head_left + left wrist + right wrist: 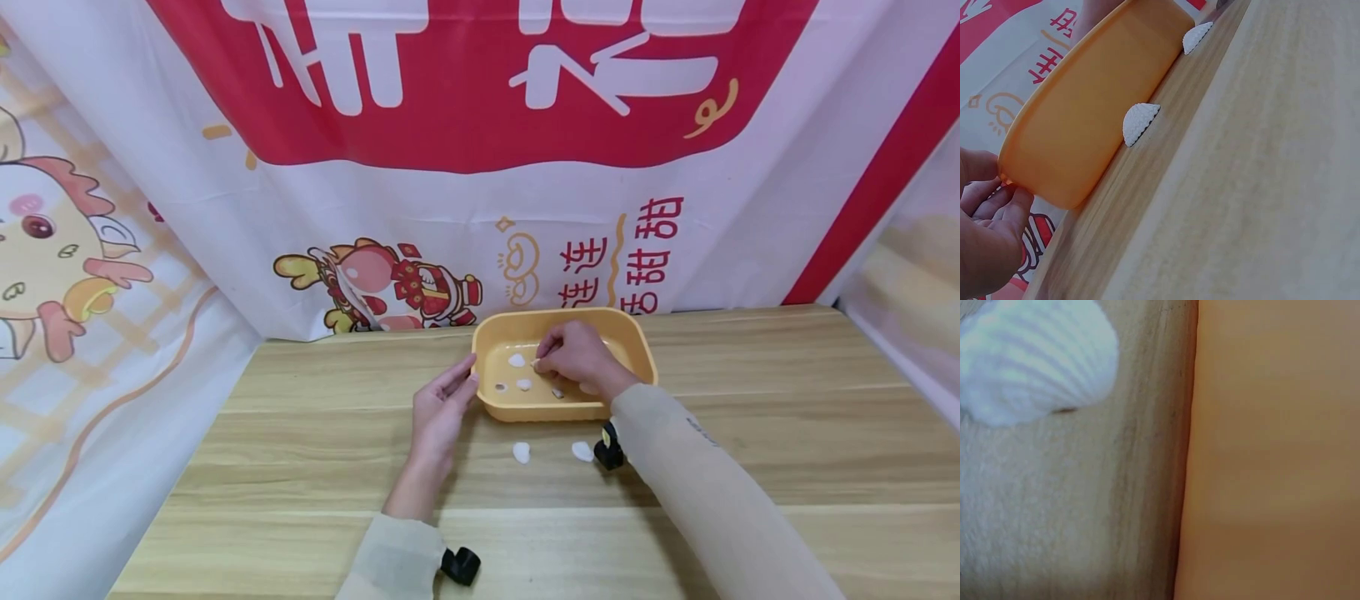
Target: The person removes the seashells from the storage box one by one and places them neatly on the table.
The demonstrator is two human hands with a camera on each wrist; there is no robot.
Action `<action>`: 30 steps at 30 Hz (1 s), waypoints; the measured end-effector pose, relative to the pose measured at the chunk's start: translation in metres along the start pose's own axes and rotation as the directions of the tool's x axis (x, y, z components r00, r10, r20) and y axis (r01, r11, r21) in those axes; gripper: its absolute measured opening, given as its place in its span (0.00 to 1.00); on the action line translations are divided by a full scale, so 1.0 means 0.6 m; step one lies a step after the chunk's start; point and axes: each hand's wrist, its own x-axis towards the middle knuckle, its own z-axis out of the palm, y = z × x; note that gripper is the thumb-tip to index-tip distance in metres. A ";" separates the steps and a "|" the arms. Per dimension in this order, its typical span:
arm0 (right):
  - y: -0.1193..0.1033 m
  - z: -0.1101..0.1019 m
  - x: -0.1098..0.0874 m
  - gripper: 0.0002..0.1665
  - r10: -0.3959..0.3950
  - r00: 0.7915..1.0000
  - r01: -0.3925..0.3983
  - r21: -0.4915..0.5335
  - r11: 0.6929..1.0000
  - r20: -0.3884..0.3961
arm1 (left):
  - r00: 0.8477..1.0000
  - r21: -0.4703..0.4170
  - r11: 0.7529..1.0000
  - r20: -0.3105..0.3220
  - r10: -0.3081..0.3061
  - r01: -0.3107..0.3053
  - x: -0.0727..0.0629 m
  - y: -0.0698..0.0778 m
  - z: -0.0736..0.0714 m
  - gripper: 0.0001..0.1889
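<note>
A yellow-orange plastic tub (566,412) stands on the wooden table, with several white seashells (517,360) and small pieces on its floor. My left hand (438,414) holds the tub's left end, thumb and fingers at the rim, as the left wrist view also shows. Reaching over the front wall, my right hand (579,354) pinches a small pale seashell (535,363) low inside the tub; the fingers hide part of it. In the right wrist view only the tub wall (1279,450) and a ribbed white shell (1041,359) appear, without the hand.
Two white shells lie on the table in front of the tub, one to the left (521,452) and one to the right (582,452) beside the right wrist's black camera (609,446). Behind the tub hangs a printed red-and-white cloth (480,125).
</note>
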 end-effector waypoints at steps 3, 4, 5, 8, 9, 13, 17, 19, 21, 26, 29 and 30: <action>-0.001 0.000 -0.001 0.06 0.002 1.000 -0.002 0.002 1.000 0.000 | 1.000 0.002 1.000 -0.004 -0.003 0.003 0.000 0.001 0.000 0.20; -0.002 0.000 -0.001 0.06 0.003 1.000 -0.003 0.002 1.000 0.000 | 1.000 0.004 1.000 -0.006 -0.006 0.006 0.000 0.001 0.000 0.20; -0.002 -0.001 -0.001 0.06 0.004 1.000 -0.004 0.001 1.000 0.000 | 1.000 0.007 1.000 -0.007 -0.007 0.007 0.000 0.001 0.000 0.20; -0.003 -0.001 -0.002 0.05 0.009 1.000 -0.009 0.005 1.000 0.002 | 1.000 0.011 1.000 -0.004 -0.010 0.010 0.000 0.002 0.000 0.20; -0.003 -0.001 -0.002 0.05 0.011 1.000 -0.011 0.007 1.000 0.002 | 1.000 0.012 1.000 -0.002 -0.008 0.008 0.000 0.002 0.001 0.20; -0.003 -0.001 -0.002 0.05 0.019 1.000 -0.019 0.010 1.000 0.003 | 1.000 0.012 1.000 0.001 -0.008 0.008 -0.001 0.003 0.002 0.20; -0.003 -0.002 -0.002 0.05 0.021 1.000 -0.021 0.009 1.000 0.005 | 1.000 0.011 1.000 -0.004 -0.012 0.012 -0.001 0.003 0.002 0.20; -0.003 -0.002 -0.002 0.05 0.017 1.000 -0.017 0.008 1.000 0.007 | 1.000 0.010 1.000 -0.007 -0.014 0.014 -0.001 0.003 0.001 0.20; -0.003 -0.001 -0.002 0.05 0.013 1.000 -0.013 0.009 1.000 0.006 | 1.000 0.011 1.000 -0.010 -0.014 0.015 -0.001 0.003 0.001 0.20; -0.005 -0.004 -0.002 0.07 -0.003 1.000 0.002 0.014 1.000 0.008 | 1.000 0.010 1.000 -0.009 -0.018 0.018 -0.001 0.004 0.001 0.20; -0.006 -0.007 -0.002 0.08 -0.017 1.000 0.017 -0.001 1.000 0.009 | 1.000 0.011 1.000 -0.008 -0.018 0.018 -0.001 0.003 0.001 0.20; -0.007 -0.008 -0.001 0.08 -0.022 1.000 0.022 -0.010 1.000 0.002 | 1.000 0.013 1.000 -0.010 -0.020 0.020 -0.001 0.003 0.001 0.21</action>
